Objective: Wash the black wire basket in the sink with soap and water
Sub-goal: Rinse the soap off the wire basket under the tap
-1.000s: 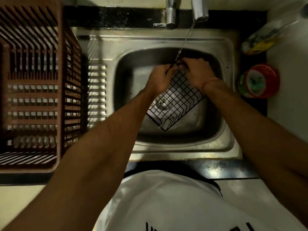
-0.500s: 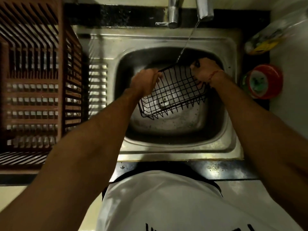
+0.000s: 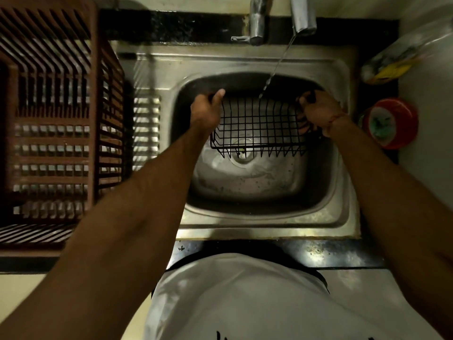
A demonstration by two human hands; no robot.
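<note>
The black wire basket (image 3: 259,126) hangs level over the steel sink (image 3: 264,217), held lengthwise between both hands. My left hand (image 3: 207,111) grips its left end, thumb up over the rim. My right hand (image 3: 318,111) grips the right end, fingers curled round the wires. A thin stream of water (image 3: 274,69) falls from the tap spout (image 3: 302,15) onto the basket's far rim. The sink drain (image 3: 244,153) shows through the basket's mesh.
A brown slatted plastic crate (image 3: 56,119) stands on the drainboard to the left. A red tub (image 3: 389,123) and a plastic bottle with a yellow label (image 3: 397,62) sit on the counter right of the sink. The tap lever (image 3: 256,23) is behind the basin.
The basket has turned from a tilted, end-on hold under the tap to a level, lengthwise one. My hands have moved apart to its two ends.
</note>
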